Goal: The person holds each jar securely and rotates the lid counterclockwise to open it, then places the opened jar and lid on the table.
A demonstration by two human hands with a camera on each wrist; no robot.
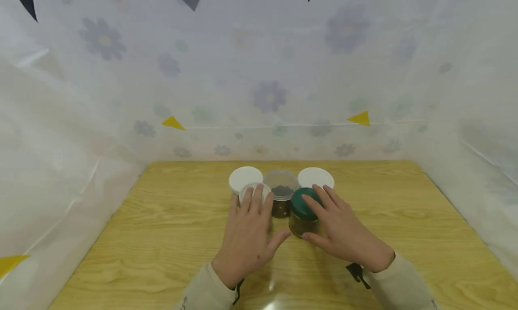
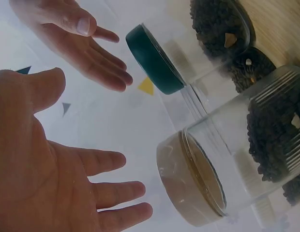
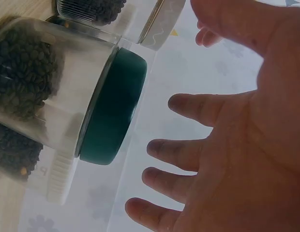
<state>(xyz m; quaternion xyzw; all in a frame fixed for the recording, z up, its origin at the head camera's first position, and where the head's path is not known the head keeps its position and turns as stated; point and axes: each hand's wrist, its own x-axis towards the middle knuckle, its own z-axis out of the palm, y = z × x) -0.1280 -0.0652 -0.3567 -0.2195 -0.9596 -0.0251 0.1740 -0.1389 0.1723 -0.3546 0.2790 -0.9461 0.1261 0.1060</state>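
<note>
Green-lid jar (image 1: 301,214), near R, part-full w/ dark beans (image 3: 24,72), R hand (image 1: 340,229) just above; pale-lid jar (image 2: 227,159), near L, ditto fill, L hand (image 1: 247,238) just above. Both hands' fingers straight, spread, gripping nothing. Far: clear-lid jar (image 1: 281,206), dark contents, btwn L white-lid jar (image 1: 245,178) & R white-lid jar (image 1: 317,177). Wood table (image 1: 162,242).
</note>
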